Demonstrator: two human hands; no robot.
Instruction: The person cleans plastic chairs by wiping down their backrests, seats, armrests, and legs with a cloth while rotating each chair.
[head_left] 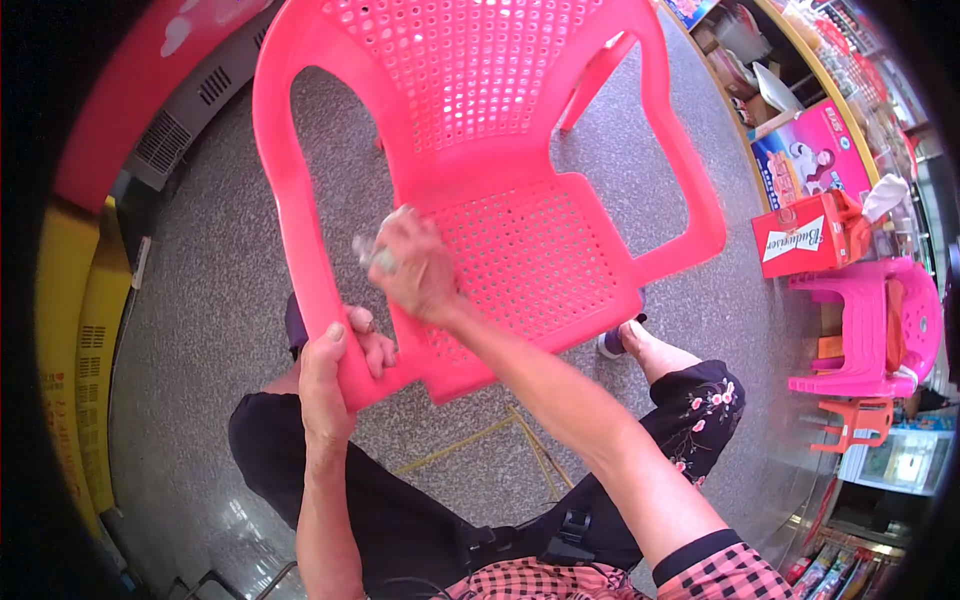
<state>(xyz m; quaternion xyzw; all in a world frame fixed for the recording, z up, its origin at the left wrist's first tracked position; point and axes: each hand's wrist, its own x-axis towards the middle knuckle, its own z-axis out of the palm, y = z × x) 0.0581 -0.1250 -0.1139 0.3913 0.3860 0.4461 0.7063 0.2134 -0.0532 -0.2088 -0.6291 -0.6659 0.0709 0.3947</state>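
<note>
A pink plastic armchair (530, 255) with a perforated seat and backrest is in front of me, between my knees. My left hand (345, 360) is wrapped round the front of its left armrest, thumb on top and fingers on the inner side. At the left edge of the seat, my right hand (415, 265) is closed on a pale crumpled cloth (378, 252). That hand is smeared by motion, and its fingers cover most of the cloth.
Yellow boxes (70, 370) stand along the left. To the right are a red Budweiser box (800, 238), a pink stool (850, 330), a small orange stool (855, 423) and a shelf (745, 60) with goods. A yellow strip (455, 445) lies on the speckled floor.
</note>
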